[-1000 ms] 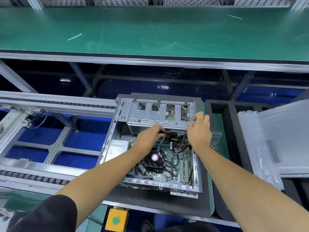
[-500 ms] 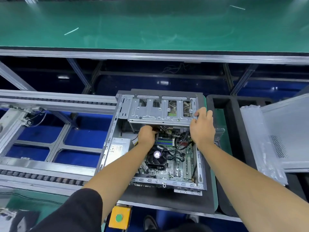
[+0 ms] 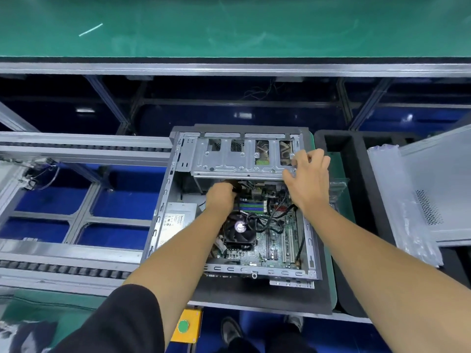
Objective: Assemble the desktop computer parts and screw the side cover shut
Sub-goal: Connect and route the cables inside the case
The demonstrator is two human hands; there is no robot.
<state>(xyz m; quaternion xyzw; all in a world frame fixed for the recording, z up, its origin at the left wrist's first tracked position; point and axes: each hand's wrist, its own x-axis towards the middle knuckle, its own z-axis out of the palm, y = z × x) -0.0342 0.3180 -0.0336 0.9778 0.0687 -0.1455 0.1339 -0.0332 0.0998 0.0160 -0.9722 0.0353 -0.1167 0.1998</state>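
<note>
**Hands inside an open computer case on a black pallet**

Left hand [image 3: 221, 197]: reached into the computer case [image 3: 237, 207], knuckles up, fingers curled round dark cables [image 3: 238, 187] just under the drive cage [image 3: 242, 159]; the fingertips are hidden.
Right hand [image 3: 307, 180]: at the far right corner of the case, fingers curled over the right end of the drive cage, thumb spread below its edge.
Yellow box [image 3: 187, 326] with a green button: at the near edge, below the pallet [image 3: 254, 295].
Computer case: lying open-side up on the black pallet; motherboard [image 3: 277, 240] exposed, CPU fan [image 3: 239, 231] near its middle, power supply [image 3: 175, 220] along the left wall.
Side cover [image 3: 438, 189]: grey, perforated, right of the case, resting over a black foam tray [image 3: 356, 200] with a clear plastic bag [image 3: 397, 207] against its left edge.
Roller conveyor rails [image 3: 76, 149]: left of the case.
Green surface [image 3: 229, 24]: beyond, along the far edge.
</note>
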